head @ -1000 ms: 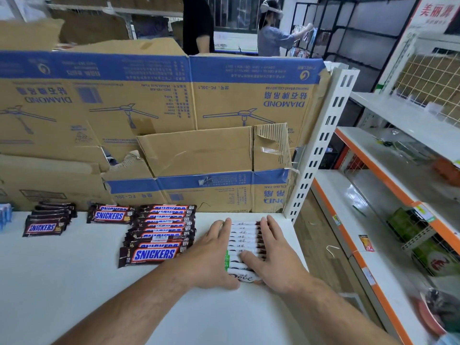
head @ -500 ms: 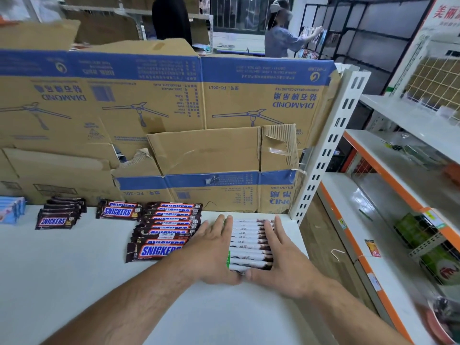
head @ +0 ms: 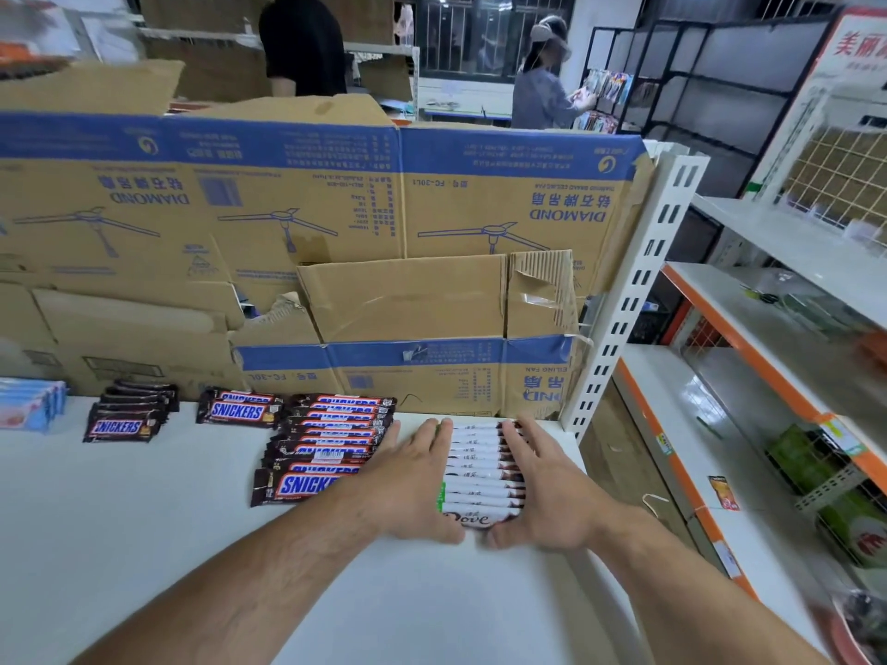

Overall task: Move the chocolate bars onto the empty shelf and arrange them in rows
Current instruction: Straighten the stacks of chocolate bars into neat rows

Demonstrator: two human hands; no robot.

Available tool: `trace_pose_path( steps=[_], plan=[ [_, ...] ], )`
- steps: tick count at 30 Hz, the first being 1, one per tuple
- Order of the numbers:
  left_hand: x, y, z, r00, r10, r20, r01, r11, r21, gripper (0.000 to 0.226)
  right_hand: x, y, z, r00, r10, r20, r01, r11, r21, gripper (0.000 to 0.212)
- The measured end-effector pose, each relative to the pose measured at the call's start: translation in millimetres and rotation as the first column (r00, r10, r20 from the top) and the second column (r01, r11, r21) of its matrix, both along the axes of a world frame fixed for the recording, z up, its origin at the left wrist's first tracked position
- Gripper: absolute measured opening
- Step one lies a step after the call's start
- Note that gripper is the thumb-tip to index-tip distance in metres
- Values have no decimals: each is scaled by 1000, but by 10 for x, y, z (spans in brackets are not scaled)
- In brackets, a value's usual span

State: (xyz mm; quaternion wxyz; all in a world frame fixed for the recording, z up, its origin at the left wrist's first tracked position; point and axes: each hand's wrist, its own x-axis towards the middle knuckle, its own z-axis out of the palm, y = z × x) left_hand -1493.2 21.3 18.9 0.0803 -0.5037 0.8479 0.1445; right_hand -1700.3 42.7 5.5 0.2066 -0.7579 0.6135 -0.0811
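While the head view looks down on a white shelf point(head: 144, 544), flattened Diamond ceiling-fan cartons point(head: 307, 208) stand along its back edge and a slotted white upright point(head: 629, 300) rises at its right corner. Orange-edged shelving point(head: 749, 338) runs off to the right, and two people stand at racks far behind.

Both forearms reach in from below. The left grip point(head: 413, 482) and right grip point(head: 552, 491) lie flat on the shelf, wide, with fingers straight. They press the two sides of a row of Dove bars point(head: 482, 477), and the thumbs meet at its near end.

Each Dove bar lies with its long axis left to right. The bars overlap in a row running away toward the cartons, at the shelf's right end. Just left, touching the left grip, a row of Snickers bars point(head: 331, 439) lies the same way.
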Motion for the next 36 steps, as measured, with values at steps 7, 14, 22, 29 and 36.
trace_pose_path(
  steps=[7,14,22,29,36],
  plan=[
    [28,-194,87,999,9,32,-8,1000,-25,127,105,-150,63,999,-47,16,47,999,-14,142],
    [34,-350,-14,998,12,60,-7,996,-89,132,107,-276,79,995,-42,-90,41,999,-13,141],
    [203,16,-122,981,-25,-192,-80,850,-521,75,79,119,-101,995,-96,-28,89,975,-202,101],
    [201,5,-190,969,14,-245,-132,870,-474,35,116,126,-152,987,-158,-13,150,962,-229,70],
    [329,51,-255,944,96,-316,-239,859,-453,46,39,210,-246,984,-152,95,169,963,-211,69]
  ],
)
